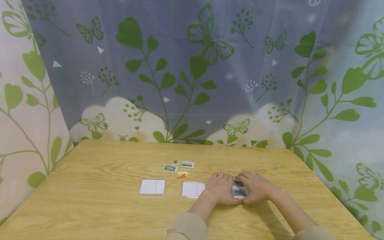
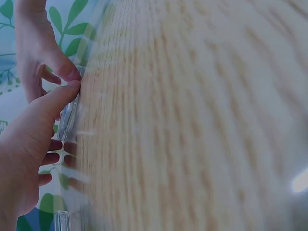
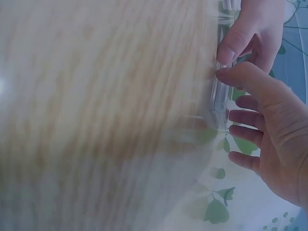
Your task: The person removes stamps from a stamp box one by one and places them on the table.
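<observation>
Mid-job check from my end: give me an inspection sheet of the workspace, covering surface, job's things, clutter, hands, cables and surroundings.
Surface: light-brown wood-grain table, with faint marks toward the far right.
Job's things: clear, flat rectangular picture case showing dark and blue images; clear rectangular white-filled left case; matching middle case, its right end covered; four small rectangular stamp-like pieces, grouped beyond the white-filled cases.
Clutter: nothing seen.
Hands: left hand and right hand hold the picture case from either side, thumbs at its near edge.
Cables: nothing seen.
Surroundings: blue-grey and pale backdrop printed with green leaves and butterflies, behind and at both sides.
</observation>
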A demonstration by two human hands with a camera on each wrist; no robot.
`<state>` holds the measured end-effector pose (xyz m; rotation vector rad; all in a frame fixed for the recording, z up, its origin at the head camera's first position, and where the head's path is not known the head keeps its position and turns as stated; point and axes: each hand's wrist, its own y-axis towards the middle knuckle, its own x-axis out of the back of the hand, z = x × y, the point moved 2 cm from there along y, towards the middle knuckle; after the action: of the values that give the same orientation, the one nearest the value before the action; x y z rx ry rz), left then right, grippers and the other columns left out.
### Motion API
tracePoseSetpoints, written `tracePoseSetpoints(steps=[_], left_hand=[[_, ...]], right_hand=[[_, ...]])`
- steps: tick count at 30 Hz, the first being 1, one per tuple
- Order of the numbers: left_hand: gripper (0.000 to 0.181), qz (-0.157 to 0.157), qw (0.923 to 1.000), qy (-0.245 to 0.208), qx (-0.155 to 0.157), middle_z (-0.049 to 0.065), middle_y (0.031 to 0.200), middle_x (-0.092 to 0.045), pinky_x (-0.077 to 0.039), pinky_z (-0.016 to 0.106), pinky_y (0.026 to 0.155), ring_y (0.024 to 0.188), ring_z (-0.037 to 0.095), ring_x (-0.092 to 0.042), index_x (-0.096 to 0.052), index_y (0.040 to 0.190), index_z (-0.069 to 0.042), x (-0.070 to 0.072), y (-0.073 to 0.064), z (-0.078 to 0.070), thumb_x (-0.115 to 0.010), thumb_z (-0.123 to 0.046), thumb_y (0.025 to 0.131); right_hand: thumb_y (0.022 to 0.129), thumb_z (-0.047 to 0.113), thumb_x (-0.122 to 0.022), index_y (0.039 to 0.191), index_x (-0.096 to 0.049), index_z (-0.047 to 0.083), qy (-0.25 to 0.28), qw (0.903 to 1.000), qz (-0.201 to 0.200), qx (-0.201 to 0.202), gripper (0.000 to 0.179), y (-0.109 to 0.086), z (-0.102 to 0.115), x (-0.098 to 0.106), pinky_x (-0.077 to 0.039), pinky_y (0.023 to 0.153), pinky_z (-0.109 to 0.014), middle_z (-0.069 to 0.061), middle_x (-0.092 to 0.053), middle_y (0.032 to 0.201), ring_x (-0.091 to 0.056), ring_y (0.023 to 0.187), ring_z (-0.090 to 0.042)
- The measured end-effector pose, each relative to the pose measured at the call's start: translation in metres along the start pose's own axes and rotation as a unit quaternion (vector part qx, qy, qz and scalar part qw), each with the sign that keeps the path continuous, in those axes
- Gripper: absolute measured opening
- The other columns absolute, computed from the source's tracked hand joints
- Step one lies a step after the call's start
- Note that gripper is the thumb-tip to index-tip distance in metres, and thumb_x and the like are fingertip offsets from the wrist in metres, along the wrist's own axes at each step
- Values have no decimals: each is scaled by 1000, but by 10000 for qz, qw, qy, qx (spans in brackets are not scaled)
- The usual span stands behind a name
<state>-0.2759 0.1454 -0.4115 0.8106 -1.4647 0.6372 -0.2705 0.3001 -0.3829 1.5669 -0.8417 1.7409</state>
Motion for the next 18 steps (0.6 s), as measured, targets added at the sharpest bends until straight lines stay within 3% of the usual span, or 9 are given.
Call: tracePoseSetpoints(steps=[18], left_hand=[[84, 53, 9999, -71, 69, -4, 131, -49, -28, 35, 105, 125, 16, -40, -44, 134, -17, 0, 0, 0, -47, -76, 74]], right_hand=[[66, 37, -77, 126, -49, -5, 249, 9995, -18, 211, 78, 2, 1, 2, -43, 87, -54, -18, -51, 123, -48, 111, -39]])
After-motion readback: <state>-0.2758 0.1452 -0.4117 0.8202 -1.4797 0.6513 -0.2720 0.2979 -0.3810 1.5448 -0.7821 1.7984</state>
